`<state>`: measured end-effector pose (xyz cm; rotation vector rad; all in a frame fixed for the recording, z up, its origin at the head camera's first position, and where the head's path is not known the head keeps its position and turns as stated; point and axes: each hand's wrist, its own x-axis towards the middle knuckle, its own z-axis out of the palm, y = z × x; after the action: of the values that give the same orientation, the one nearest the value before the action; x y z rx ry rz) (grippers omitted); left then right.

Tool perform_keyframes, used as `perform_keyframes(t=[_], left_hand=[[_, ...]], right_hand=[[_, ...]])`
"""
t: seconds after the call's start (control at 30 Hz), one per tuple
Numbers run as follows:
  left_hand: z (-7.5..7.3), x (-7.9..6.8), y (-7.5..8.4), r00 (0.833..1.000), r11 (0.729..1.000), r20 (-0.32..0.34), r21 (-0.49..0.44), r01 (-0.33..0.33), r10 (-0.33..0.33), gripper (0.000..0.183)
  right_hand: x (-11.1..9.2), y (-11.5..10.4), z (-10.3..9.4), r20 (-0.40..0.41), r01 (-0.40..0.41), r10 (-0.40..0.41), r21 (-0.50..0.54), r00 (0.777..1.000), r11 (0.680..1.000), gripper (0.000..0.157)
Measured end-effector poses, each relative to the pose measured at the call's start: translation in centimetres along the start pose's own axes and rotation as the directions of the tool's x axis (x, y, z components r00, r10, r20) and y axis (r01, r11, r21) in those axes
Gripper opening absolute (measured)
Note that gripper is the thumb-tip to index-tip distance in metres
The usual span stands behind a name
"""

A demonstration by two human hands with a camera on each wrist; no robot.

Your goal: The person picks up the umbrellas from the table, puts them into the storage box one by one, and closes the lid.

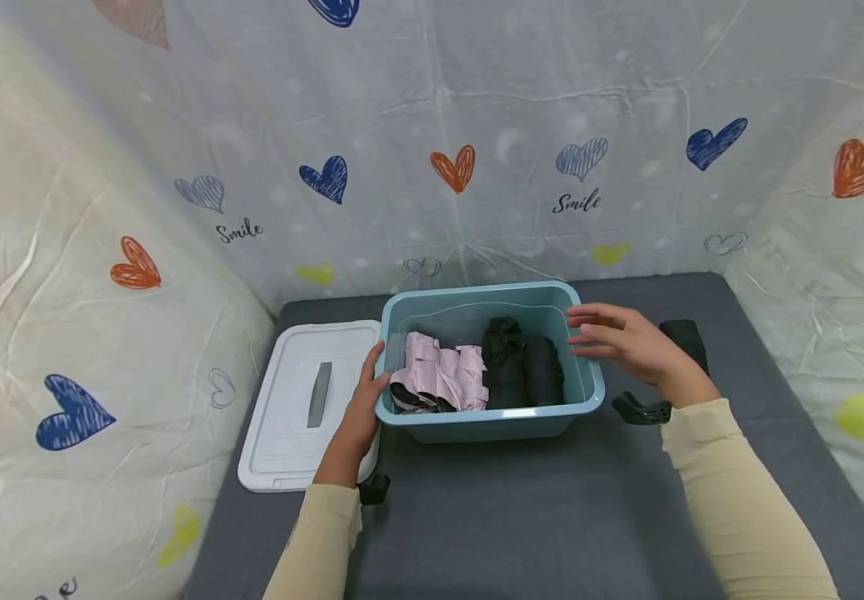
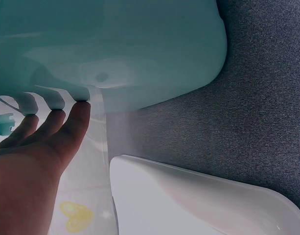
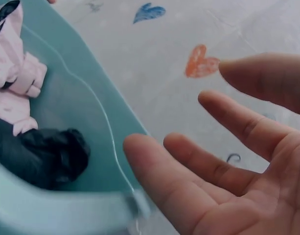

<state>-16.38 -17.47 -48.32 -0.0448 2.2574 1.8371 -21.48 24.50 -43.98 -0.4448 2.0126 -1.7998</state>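
A blue-green plastic bin [image 1: 476,422] stands on the dark grey table surface. Folded pink fabric [image 1: 439,371] with black inner sides lies in its left part. Two black bundles [image 1: 502,367] sit side by side to the right of it. At the bin's left side is my left hand [image 1: 357,421]; its straight fingers [image 2: 74,125] touch the outer wall below the rim. My right hand [image 1: 630,342] hovers by the right rim with fingers spread and nothing in them. Part of the right rim is hidden behind its fingers.
A white lid [image 1: 289,400] with a grey handle lies left of the bin, partly under my left hand. One more black bundle [image 1: 682,337] rests on the table beyond my right wrist. Printed fabric walls [image 1: 506,108] enclose the back and sides.
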Motion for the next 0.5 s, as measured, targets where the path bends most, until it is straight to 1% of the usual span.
perform_keyframes(t=[0.13, 0.3, 0.37, 0.5], left_hand=[[0.1, 0.1, -0.2, 1.000, 1.000, 0.000, -0.003, 0.002, -0.002, 0.057], [-0.1, 1.0, -1.8, 1.000, 1.000, -0.016, 0.004, 0.000, 0.000, 0.055], [-0.2, 1.4, -2.6, 1.000, 1.000, -0.025, 0.007, -0.006, 0.006, 0.053], [-0.2, 1.6, -3.0, 0.999, 1.000, -0.033, 0.011, -0.018, 0.019, 0.052]], right_hand=[[-0.9, 0.7, -0.9, -0.024, 0.020, -0.019, 0.020, 1.000, 1.000, 0.056], [-1.7, 1.3, -1.8, -0.091, 0.033, -0.031, 0.018, 0.995, 0.999, 0.051], [-2.0, 1.6, -2.2, -0.121, 0.031, -0.030, 0.008, 0.992, 0.999, 0.049], [-2.5, 2.1, -3.0, -0.178, 0.002, -0.010, -0.044, 0.984, 0.999, 0.054]])
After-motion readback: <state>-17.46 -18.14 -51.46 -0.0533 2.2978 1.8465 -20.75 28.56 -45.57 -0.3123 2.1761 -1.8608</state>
